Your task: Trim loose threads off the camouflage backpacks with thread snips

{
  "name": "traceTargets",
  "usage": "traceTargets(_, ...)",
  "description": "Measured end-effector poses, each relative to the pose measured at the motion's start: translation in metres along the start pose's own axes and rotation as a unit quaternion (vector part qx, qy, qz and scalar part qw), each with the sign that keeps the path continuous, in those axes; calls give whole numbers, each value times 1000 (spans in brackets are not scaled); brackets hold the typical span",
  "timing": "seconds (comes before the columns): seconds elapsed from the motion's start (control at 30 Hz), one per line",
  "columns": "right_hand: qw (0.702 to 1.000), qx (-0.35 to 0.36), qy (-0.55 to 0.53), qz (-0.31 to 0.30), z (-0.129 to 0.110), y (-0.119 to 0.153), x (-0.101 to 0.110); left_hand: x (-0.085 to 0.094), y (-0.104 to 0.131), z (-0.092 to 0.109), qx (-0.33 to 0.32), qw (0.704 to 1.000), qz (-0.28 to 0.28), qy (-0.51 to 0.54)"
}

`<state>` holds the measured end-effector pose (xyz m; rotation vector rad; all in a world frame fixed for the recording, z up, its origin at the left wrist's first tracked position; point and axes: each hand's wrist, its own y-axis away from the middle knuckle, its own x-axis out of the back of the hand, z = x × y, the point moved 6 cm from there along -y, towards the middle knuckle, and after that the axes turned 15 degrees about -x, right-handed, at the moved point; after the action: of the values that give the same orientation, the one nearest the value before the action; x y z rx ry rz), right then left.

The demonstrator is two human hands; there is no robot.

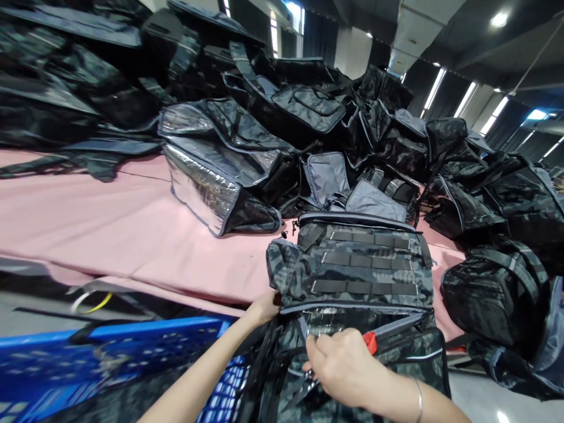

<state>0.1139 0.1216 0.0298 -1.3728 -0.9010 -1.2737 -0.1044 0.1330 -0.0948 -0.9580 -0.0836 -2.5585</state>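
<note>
A dark camouflage backpack (365,273) with rows of webbing straps lies across the table edge in front of me, its lower part hanging toward me. At its left side my left hand (267,306) grips the fabric, with the fingertips hidden behind the edge. My right hand (341,361) is closed over the lower part of the pack, just below a grey-edged zipper seam (356,307). In it are what look like scissors (370,342), a red handle end showing past the knuckles and a metal part pointing down-left. The fingers cover most of the tool.
A pink-covered table (110,217) carries heaps of similar camouflage bags (308,106). A bag wrapped in clear plastic (202,170) lies beyond my left hand. Another backpack (489,294) stands at the right. A blue plastic basket (176,332) is at the lower left.
</note>
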Motion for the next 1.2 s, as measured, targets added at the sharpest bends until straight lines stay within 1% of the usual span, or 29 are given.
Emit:
traceTargets(0.07,1000,-2,12,-18,2,1,-1,3,5,1,-1,1000,10,1)
traceTargets(0.13,999,-8,16,-26,5,0,-1,10,13,4,-5,1000,24,3)
traceTargets(0.27,1000,-18,8,-14,10,-3,1,20,39,18,-12,999,37,19)
traceTargets(0.37,1000,-5,1,-3,9,-4,1,16,59,34,-19,997,25,65)
traceTargets(0.43,1000,13,-2,8,5,-2,1,11,68,45,-28,994,23,108)
traceTargets(0.53,998,38,-5,41,-5,4,4,6,67,59,-37,991,31,127)
traceTargets(0.6,997,42,-6,69,-11,7,8,8,60,64,-20,993,31,115)
traceTargets(0.67,994,37,-6,101,-17,9,13,11,51,71,-1,997,7,78)
traceTargets(0.73,993,35,-3,116,-20,10,17,13,43,79,4,999,-47,3)
traceTargets(0.8,993,36,2,110,-23,10,17,15,40,86,5,992,-102,-69)
traceTargets(0.83,994,37,3,103,-23,11,15,15,40,88,8,989,-125,-81)
traceTargets(0.87,994,39,2,99,-24,11,14,14,41,88,14,987,-141,-73)
traceTargets(0.93,994,43,-3,103,-25,14,13,10,44,85,31,985,-166,-19)
traceTargets(1.0,992,48,-9,113,-28,17,11,4,49,78,58,982,-178,35)
traceTargets(1.07,991,50,-10,125,-29,21,11,1,53,72,79,980,-164,76)
traceTargets(1.13,990,49,-9,135,-29,24,12,2,58,69,83,982,-122,120)
traceTargets(1.2,989,45,-8,141,-28,26,13,7,64,67,83,979,-67,173)
